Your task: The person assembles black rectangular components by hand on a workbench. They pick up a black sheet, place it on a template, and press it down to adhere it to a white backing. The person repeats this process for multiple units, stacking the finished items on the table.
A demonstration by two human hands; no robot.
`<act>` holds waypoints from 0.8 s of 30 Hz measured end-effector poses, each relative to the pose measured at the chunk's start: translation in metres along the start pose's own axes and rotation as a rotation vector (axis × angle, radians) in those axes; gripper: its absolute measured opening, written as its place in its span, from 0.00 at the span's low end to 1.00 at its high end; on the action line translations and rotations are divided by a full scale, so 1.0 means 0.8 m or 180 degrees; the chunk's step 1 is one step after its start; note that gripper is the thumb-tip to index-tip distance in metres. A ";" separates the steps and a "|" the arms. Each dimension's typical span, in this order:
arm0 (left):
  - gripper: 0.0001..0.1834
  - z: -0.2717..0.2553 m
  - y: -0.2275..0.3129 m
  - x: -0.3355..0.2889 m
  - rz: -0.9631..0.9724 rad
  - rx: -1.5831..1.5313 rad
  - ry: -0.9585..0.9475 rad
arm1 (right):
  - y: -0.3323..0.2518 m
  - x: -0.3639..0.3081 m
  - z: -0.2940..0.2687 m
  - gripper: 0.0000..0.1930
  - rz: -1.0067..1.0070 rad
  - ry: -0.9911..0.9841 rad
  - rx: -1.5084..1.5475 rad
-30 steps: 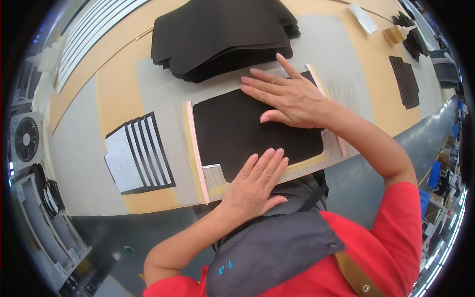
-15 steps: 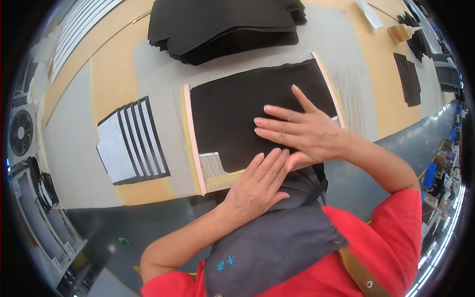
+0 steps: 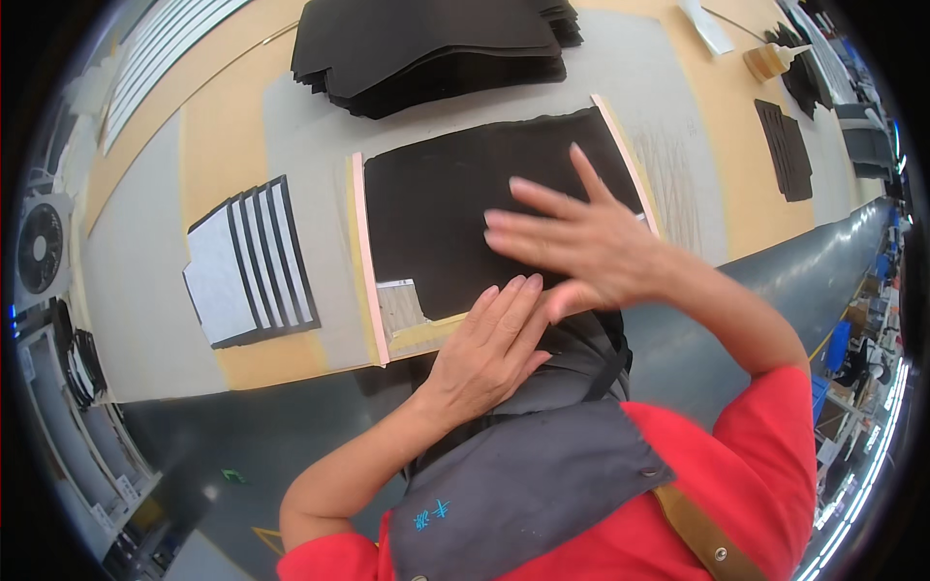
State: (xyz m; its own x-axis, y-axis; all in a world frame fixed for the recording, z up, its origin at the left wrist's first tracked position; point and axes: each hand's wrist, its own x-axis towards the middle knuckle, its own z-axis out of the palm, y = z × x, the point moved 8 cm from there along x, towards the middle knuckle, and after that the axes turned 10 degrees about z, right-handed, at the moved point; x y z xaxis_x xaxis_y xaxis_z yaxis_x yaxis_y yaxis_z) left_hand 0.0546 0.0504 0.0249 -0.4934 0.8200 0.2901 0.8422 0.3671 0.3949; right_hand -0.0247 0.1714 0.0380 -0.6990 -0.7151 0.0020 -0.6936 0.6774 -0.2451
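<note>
A black flexible sheet [image 3: 426,218] lies flat on the table between two pale pink strips, one on the left [image 3: 369,261] and one on the right [image 3: 623,160]. My right hand [image 3: 596,237] is spread over the sheet's right half, palm down, its fingers slightly blurred. Whether it presses on the sheet or hovers just above cannot be told. My left hand [image 3: 482,344] reaches up to the near edge, fingers straight and side by side, tips on or just over the sheet by my right thumb. Neither hand grips anything. A notch at the near left corner bares the worn surface below.
Beyond the sheet rises a thick stack of black sheets [image 3: 426,44]. Fanned white pieces with black borders [image 3: 225,281] lie at left. Farther right are black pieces [image 3: 787,153], a nozzle bottle of amber liquid [image 3: 768,63] and a white item [image 3: 707,27]. The table's front edge is near me.
The whole view has shifted slightly, so the table things sit a little higher and further left. My right hand's fingers are now blurred with motion; the sheet stays between the strips.
</note>
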 end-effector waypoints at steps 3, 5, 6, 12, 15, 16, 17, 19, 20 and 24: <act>0.38 -0.005 0.005 0.001 -0.0007 0.0199 0.0287 | -0.015 -0.022 0.010 0.47 0.0023 -0.0175 0.0326; 0.36 -0.003 0.005 0.001 -0.0023 0.0102 0.0233 | -0.010 -0.018 0.012 0.45 0.0033 -0.0100 0.0291; 0.35 -0.003 0.003 0.002 -0.0026 0.0078 0.0166 | -0.004 -0.007 0.006 0.43 0.0041 0.0061 0.0162; 0.34 -0.007 0.006 0.008 -0.0018 0.0040 0.0013 | 0.070 0.062 -0.013 0.32 0.0382 0.0979 -0.0772; 0.34 -0.008 0.005 0.004 -0.0070 0.0062 0.0104 | 0.104 0.061 -0.036 0.20 0.0739 0.1147 -0.0361; 0.34 -0.009 0.005 0.003 -0.0087 -0.0043 0.0142 | 0.117 0.055 -0.043 0.17 0.0855 0.1144 -0.0063; 0.33 -0.011 0.003 0.007 -0.0109 -0.0148 0.0181 | 0.127 0.045 -0.059 0.13 0.0854 0.1310 0.0058; 0.32 -0.014 0.002 0.006 -0.0150 -0.0290 0.0247 | 0.150 0.034 -0.060 0.11 0.1343 0.0918 0.0376; 0.32 -0.016 0.003 0.005 -0.0167 -0.0335 0.0302 | 0.153 0.038 -0.056 0.11 0.1433 0.0708 0.0467; 0.27 -0.037 0.002 0.002 -0.0314 -0.0529 0.0659 | 0.174 0.053 -0.048 0.12 0.1853 -0.0058 0.0915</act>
State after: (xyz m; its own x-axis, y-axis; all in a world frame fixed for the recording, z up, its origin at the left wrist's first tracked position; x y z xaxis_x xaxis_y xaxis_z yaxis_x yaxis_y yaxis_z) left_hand 0.0483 0.0394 0.0518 -0.6196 0.6703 0.4083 0.7491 0.3497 0.5626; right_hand -0.1573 0.2421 0.0414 -0.9418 -0.2495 -0.2252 -0.1263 0.8837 -0.4508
